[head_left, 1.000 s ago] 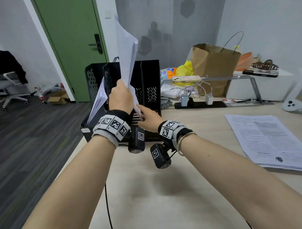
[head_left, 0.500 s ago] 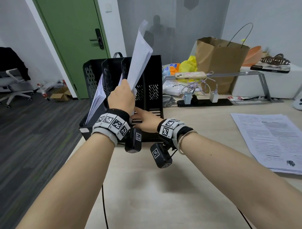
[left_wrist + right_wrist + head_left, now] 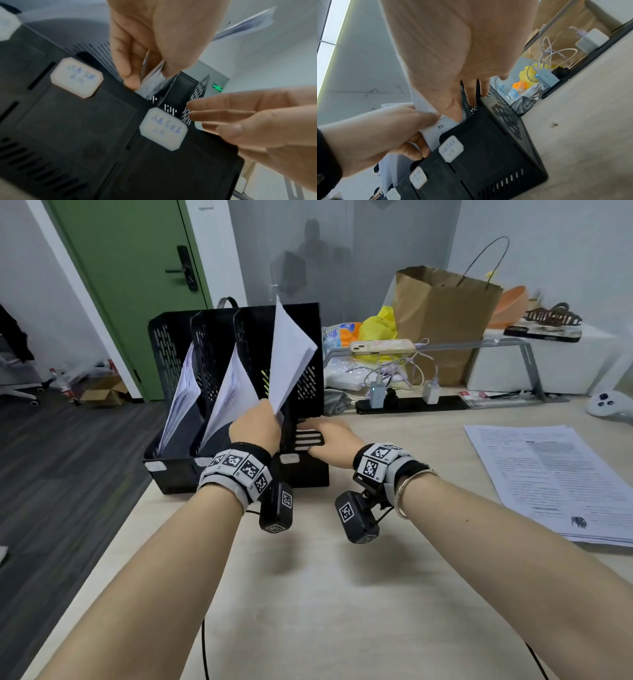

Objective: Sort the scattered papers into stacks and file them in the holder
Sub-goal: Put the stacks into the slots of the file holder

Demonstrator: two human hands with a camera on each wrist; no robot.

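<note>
The black perforated three-slot file holder (image 3: 239, 405) stands at the table's far left, its left and middle slots filled. The left hand (image 3: 255, 424) pinches a white paper sheaf (image 3: 291, 350) over the right slot; the sheaf could buckle against the divider. The right hand (image 3: 329, 440), fingers straight, steadies the holder; if it slipped, the holder could shift.

File holder (image 3: 301, 474) at centre left of the frame, on the near-left part of the desk (image 3: 342, 594). Paper stacks stand in its left (image 3: 180, 402) and middle (image 3: 229, 402) compartments; a third sheaf (image 3: 291, 354) rises above the right compartment. Loose papers (image 3: 555, 481) lie at right. Behind, paper bag (image 3: 442, 313) at upper right.
</note>
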